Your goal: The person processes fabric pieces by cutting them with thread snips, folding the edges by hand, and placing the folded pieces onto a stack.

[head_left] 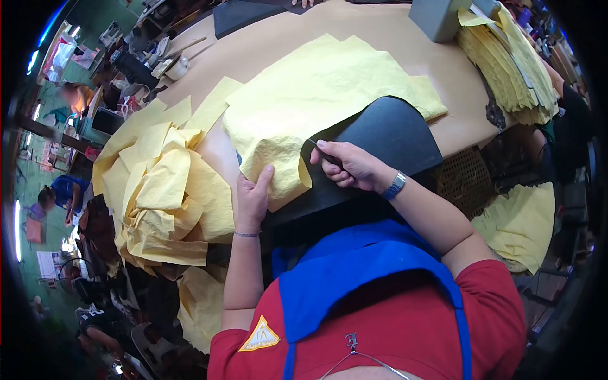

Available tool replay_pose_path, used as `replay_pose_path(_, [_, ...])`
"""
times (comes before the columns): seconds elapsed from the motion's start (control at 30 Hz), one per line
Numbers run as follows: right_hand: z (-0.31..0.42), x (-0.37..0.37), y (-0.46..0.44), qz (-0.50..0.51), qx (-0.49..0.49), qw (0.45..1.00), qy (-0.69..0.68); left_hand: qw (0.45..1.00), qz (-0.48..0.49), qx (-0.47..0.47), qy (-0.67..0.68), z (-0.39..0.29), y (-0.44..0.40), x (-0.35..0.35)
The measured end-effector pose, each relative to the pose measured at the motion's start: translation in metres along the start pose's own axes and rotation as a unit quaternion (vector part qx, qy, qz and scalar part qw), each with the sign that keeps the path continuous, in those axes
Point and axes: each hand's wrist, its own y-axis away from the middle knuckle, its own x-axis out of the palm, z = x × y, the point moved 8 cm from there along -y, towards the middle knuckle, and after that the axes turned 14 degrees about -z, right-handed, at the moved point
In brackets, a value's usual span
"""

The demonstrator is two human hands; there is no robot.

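Observation:
My left hand [254, 193] grips the near edge of a large pale yellow sheet [316, 82], thumb on top and the other fingers hidden beneath. The sheet's lower corner curls up beside that hand. In my closed right hand [351, 166] is a small dark knife [315, 145], its tip at the sheet's cut edge. Part of the tool is hidden by the fingers. Under the sheet lies a black cutting board [386, 136], bare along its right side.
A crumpled heap of yellow pieces [158, 180] lies at the left. A thick yellow stack [506, 73] and a grey block [437, 19] stand at the far right. Another person's hand [303, 2] rests at the table's far edge. Yellow material [516, 228] hangs at my right.

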Motion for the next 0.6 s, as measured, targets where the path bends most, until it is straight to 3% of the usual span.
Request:
replay_pose_path(0.33, [0.002, 0.001, 0.004, 0.0, -0.028, 0.999, 0.025, 0.996, -0.023, -0.001, -0.087, -0.007, 0.01, -0.004])
replay_pose_path(0.37, [0.006, -0.005, 0.006, 0.011, -0.062, 0.998, 0.026, 0.993, -0.023, -0.006, -0.114, -0.009, 0.016, -0.006])
replay_pose_path(0.4, [0.022, -0.013, 0.007, -0.029, -0.163, 0.982, 0.094, 0.991, 0.006, 0.022, -0.134, -0.015, 0.027, -0.003])
replay_pose_path(0.43, [0.037, -0.02, 0.009, -0.07, -0.259, 0.95, 0.16, 0.986, 0.035, 0.05, -0.155, -0.023, 0.039, -0.001])
replay_pose_path(0.47, [0.052, -0.024, 0.016, -0.109, -0.348, 0.904, 0.224, 0.978, 0.103, -0.005, -0.182, -0.025, 0.051, 0.0])
replay_pose_path(0.53, [0.087, -0.03, 0.036, -0.248, -0.516, 0.674, 0.467, 0.957, 0.121, -0.043, -0.26, -0.03, 0.057, -0.022])
replay_pose_path(0.6, [0.087, -0.036, 0.015, -0.263, -0.476, 0.661, 0.517, 0.935, 0.079, -0.07, -0.339, -0.054, 0.052, -0.044])
